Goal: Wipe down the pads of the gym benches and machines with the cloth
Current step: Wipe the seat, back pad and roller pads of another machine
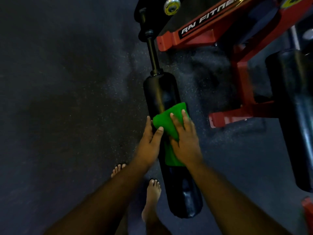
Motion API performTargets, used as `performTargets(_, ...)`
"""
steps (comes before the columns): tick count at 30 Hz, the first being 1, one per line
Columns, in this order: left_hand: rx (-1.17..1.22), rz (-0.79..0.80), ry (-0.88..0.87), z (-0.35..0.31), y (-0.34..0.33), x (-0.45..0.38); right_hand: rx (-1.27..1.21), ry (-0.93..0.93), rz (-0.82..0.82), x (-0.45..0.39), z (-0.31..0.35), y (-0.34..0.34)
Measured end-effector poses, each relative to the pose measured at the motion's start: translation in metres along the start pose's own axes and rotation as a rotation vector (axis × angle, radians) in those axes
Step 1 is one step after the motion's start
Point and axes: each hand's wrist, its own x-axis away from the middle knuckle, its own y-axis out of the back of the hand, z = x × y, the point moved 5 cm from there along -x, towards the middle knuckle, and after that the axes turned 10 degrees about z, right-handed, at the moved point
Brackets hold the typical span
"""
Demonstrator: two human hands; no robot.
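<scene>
On the roller pad (160,92), right hand (186,141) presses green cloth (166,119).

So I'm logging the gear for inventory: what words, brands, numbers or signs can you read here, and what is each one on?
"RN FITNE": white letters on a black strip along the red frame; the word is cut off by glare and the frame's edge, and the first letters are stylised, so that reading is uncertain.
Nothing readable on the roller pad, the cloth or the yellow end cap.
</scene>
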Motion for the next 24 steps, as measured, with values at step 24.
performTargets(24, 0.043, -0.053, 0.149, 0.100, -0.019, 0.091, 0.682, 0.556, 0.320, 0.076, 0.010, -0.048)
